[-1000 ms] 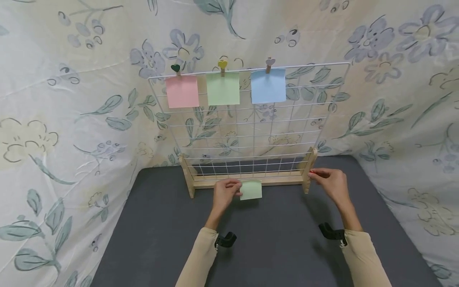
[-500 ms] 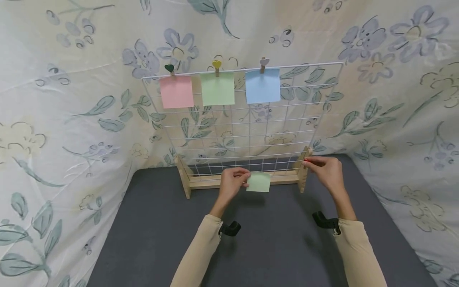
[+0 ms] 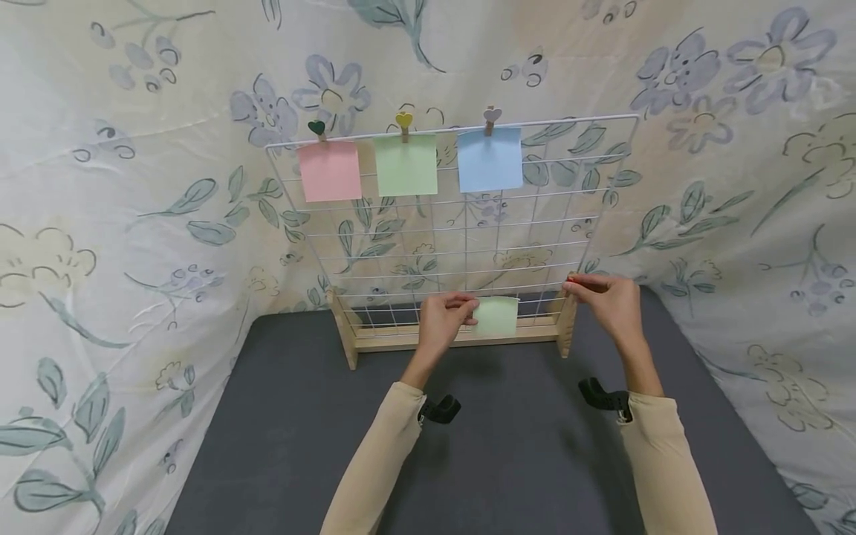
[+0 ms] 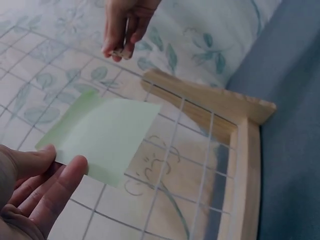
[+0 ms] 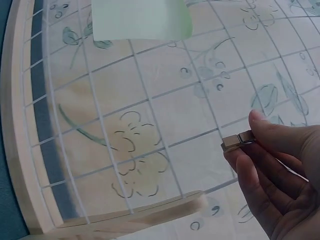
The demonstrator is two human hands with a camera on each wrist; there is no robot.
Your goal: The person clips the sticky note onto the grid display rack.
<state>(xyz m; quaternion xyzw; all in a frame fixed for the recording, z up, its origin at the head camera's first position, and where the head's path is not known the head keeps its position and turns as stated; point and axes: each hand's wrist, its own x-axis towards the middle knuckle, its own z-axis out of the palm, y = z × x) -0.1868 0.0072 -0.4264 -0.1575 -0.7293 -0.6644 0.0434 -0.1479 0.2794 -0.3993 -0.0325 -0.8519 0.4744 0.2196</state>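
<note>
My left hand point(image 3: 441, 321) pinches a pale green paper note point(image 3: 496, 316) by its left edge, in front of the lower part of a white wire grid point(image 3: 466, 245). In the left wrist view the note point(image 4: 107, 137) bends slightly between thumb and fingers. Off to the right, my right hand point(image 3: 610, 305) holds a small wooden clothespin point(image 5: 236, 141) between thumb and fingers, near the grid's right wooden foot point(image 3: 567, 327). A speck of red shows at its fingertips in the head view. Note and clothespin are apart.
Along the grid's top bar hang a pink note point(image 3: 329, 171), a green note point(image 3: 406, 165) and a blue note point(image 3: 490, 160), each under a heart-topped clothespin. The grid stands on a dark table point(image 3: 301, 446), with floral cloth point(image 3: 167, 245) behind and at the sides.
My left hand has lifted the green note up and to the right, from the base bar to the lower wires. The right hand has risen a little with the clothespin. The head view shifted slightly.
</note>
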